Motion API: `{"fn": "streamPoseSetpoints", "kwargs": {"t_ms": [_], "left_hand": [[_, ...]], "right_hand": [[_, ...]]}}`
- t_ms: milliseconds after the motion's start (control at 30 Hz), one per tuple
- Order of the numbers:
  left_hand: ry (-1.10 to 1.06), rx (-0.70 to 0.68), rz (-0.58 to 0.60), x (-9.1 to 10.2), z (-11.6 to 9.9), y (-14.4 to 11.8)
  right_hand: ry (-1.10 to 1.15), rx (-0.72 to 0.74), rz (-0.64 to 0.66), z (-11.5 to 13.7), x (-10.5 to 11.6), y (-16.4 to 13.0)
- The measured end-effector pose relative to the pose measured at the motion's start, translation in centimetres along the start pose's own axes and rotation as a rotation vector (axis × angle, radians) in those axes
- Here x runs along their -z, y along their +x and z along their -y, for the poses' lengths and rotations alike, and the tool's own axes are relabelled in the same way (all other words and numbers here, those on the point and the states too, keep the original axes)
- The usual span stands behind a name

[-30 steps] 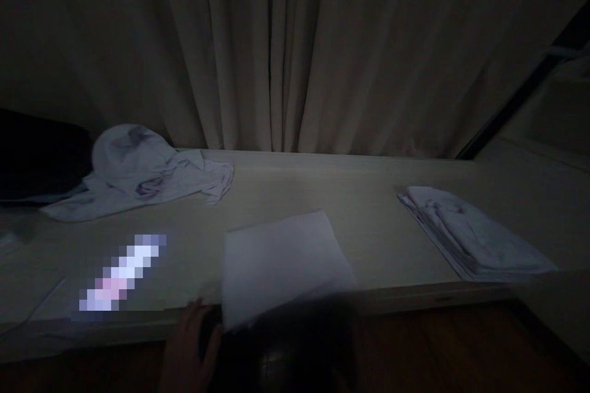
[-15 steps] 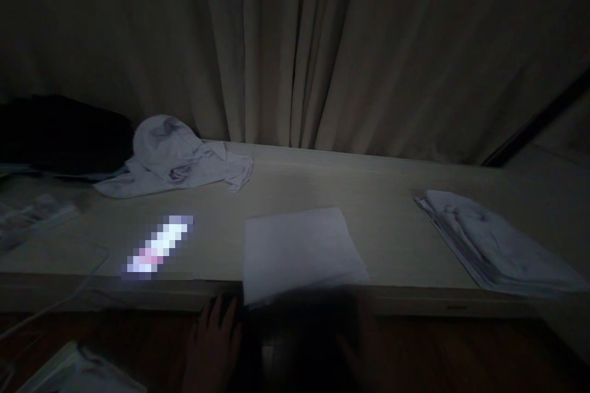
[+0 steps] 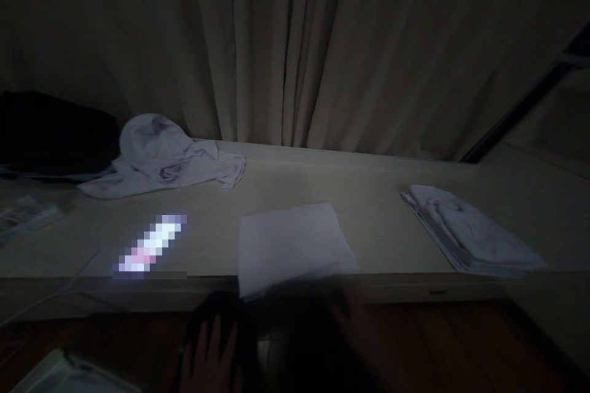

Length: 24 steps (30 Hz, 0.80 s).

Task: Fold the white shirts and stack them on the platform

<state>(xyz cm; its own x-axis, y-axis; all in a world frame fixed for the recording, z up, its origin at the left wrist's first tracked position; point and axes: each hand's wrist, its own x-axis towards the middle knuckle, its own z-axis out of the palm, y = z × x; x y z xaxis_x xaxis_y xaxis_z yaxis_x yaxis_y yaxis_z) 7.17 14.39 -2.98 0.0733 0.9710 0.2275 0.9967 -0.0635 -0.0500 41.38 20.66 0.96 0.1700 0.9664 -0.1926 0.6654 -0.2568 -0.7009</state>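
The scene is dim. My left hand [image 3: 212, 353] lies with its fingers spread on a dark-clothed knee below the desk edge, holding nothing. Over the other dark knee, my right hand [image 3: 354, 322] is blurred and hard to see; its fingers cannot be made out. Just beyond both hands, a white sheet [image 3: 295, 245], paper or thin cloth, lies flat on the pale desk [image 3: 369, 221]. Its near edge reaches over the desk's front edge.
A crumpled white cloth [image 3: 161, 159] sits at the back left beside a black bundle [image 3: 55, 135]. Nearer is a lit, pixelated phone-like shape [image 3: 150, 245] and a pale cable [image 3: 59, 301]. A folded white stack [image 3: 470, 227] lies at right. Curtains [image 3: 258, 49] hang behind.
My left hand has shifted down, its fingers more fully spread on the knee. The right hand has moved slightly left and stays blurred. The view has turned a little to the right.
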Motion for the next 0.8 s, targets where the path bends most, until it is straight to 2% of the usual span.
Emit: {"fn": "streamPoseSetpoints", "kwargs": {"t_ms": [133,200,333,433,533,633,700,800], "left_hand": [[-0.039,-0.031,0.012,0.3,-0.2,-0.2],[-0.065,-0.021,-0.023,0.6,-0.7,0.0],[-0.195,0.062,-0.116,0.6,-1.2,0.7],[-0.385,0.132,-0.127,0.6,0.0,2.7],[-0.580,0.186,-0.086,1.4,2.8,7.3],[-0.631,0.275,-0.054,2.5,5.6,13.7],[-0.624,0.278,-0.023,2.7,6.6,18.0],[-0.622,0.235,-0.003,1.9,7.1,22.9]], "right_hand": [[0.003,0.011,0.011,0.2,0.1,-0.2],[0.006,0.019,-0.014,0.0,-0.1,-0.1],[0.010,0.072,-0.050,-0.3,-0.6,0.3],[0.021,0.094,-0.014,-0.1,-0.5,0.3],[0.009,0.091,0.001,0.1,-0.4,0.2],[-0.006,0.081,-0.001,-0.1,-0.4,0.1],[-0.019,0.074,-0.002,-0.5,-0.5,0.3],[-0.049,0.064,-0.018,-1.4,-0.6,0.9]]}}
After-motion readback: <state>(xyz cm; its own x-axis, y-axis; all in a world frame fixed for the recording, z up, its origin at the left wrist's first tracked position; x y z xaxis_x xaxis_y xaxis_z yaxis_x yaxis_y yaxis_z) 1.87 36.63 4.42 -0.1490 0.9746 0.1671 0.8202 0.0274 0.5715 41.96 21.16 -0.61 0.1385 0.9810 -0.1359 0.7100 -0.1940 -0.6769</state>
